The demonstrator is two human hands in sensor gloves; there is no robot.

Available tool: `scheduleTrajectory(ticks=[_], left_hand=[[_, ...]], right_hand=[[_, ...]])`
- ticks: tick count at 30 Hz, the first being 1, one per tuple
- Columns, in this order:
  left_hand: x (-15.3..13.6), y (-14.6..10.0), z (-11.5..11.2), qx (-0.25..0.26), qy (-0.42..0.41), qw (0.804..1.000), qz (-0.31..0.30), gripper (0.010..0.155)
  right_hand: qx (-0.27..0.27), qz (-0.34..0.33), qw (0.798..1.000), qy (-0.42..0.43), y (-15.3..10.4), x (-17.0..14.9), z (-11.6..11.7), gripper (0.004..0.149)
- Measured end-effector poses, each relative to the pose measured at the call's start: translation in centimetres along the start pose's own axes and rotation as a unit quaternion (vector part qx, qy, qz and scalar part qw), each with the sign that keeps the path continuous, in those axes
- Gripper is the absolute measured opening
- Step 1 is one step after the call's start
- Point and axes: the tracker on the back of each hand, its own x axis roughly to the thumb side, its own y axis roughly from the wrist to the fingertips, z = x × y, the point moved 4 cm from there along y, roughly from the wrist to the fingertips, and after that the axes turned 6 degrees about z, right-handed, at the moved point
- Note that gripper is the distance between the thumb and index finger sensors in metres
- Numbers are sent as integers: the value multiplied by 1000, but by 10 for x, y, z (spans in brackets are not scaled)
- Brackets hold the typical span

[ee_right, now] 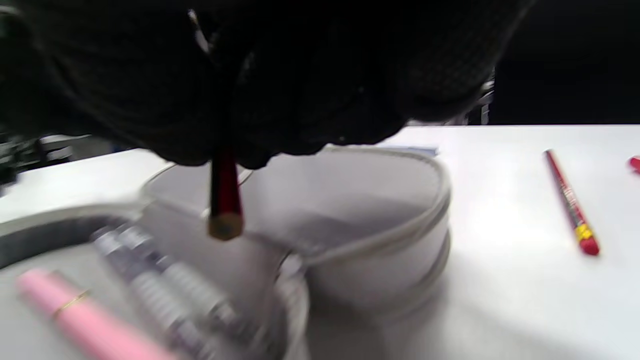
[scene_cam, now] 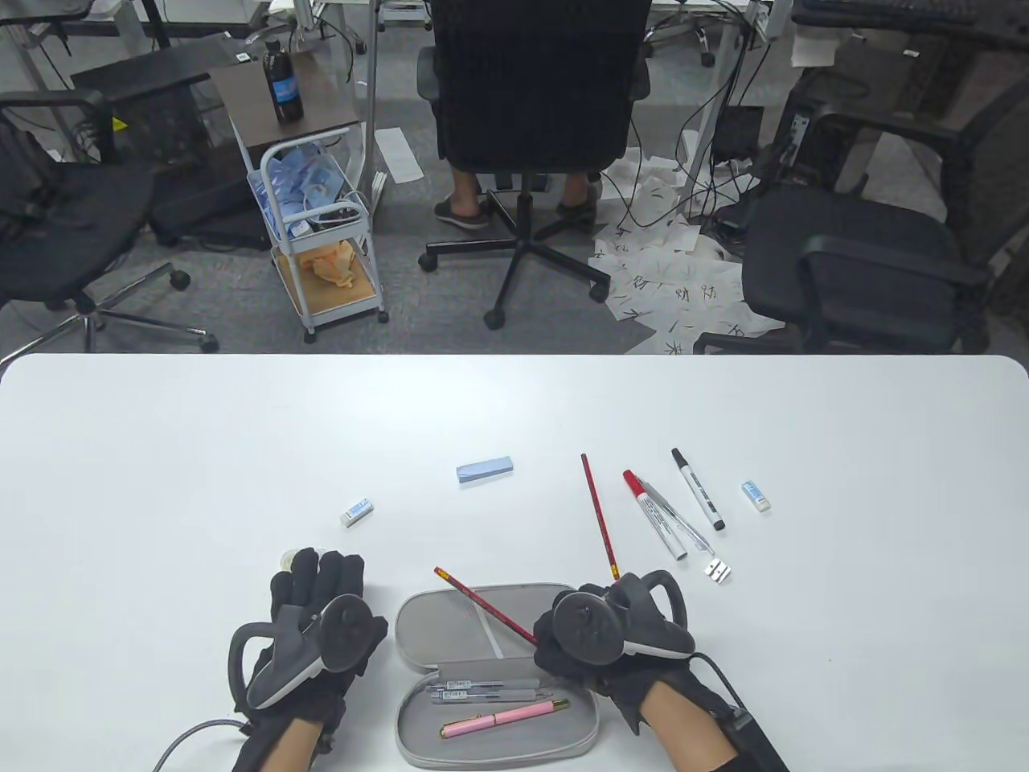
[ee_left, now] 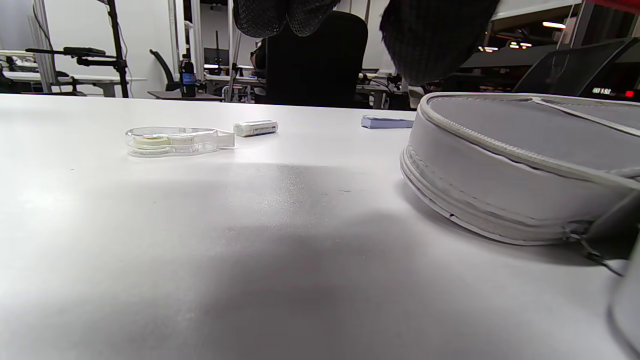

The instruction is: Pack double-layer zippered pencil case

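Observation:
The grey pencil case [scene_cam: 450,623] lies open near the front edge; it also shows in the left wrist view [ee_left: 500,165] and the right wrist view [ee_right: 380,210]. Its near half holds a pink pen [scene_cam: 502,717] and clear pens [scene_cam: 474,690]. My right hand [scene_cam: 595,635] grips a red pencil [scene_cam: 482,607] above the case, its end showing in the right wrist view [ee_right: 225,200]. My left hand [scene_cam: 317,619] rests flat on the table left of the case, holding nothing. A correction tape [ee_left: 172,141] lies just beyond its fingertips.
Loose on the table: a second red pencil [scene_cam: 600,515], a red marker [scene_cam: 653,515], a black marker [scene_cam: 698,498], a metal sharpener [scene_cam: 717,571], two erasers [scene_cam: 756,494] [scene_cam: 356,511] and a blue block [scene_cam: 485,469]. Chairs stand beyond the far edge.

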Motion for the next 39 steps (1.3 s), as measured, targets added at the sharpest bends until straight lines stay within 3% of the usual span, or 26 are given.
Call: scheduleTrajectory(ticks=[7,17,21,24,25,29,33,39], left_hand=[[-5,2,-3,-7,4,1000,8,82],[-4,2,-4,-8,6,1000,7,82],[-5,2,-3,-7,4,1000,9,82],[-8,1,-2,-6,4,1000,14,82],[-9,2,-2,-7,2,1000,15,82],[-9,4,-4,-12,-3,1000,13,83],[-9,4,-3,-10,-5,1000,11,83],[-6,5,-5,-12,-1,1000,7,83]], right_hand=[[93,-61,991,-71,-11,16,31,39],[85,-79,989,-92,-10,32,41,40],[48,38,997,37,6,-24,10,38],[-61,174,983,-10,14,-83,-23,38],[-89,242,966,-32,18,-110,-32,38],[-48,350,935,-4,41,-153,-21,37],[34,412,909,-62,73,-160,3,43],[116,446,883,-84,96,-159,32,47]])
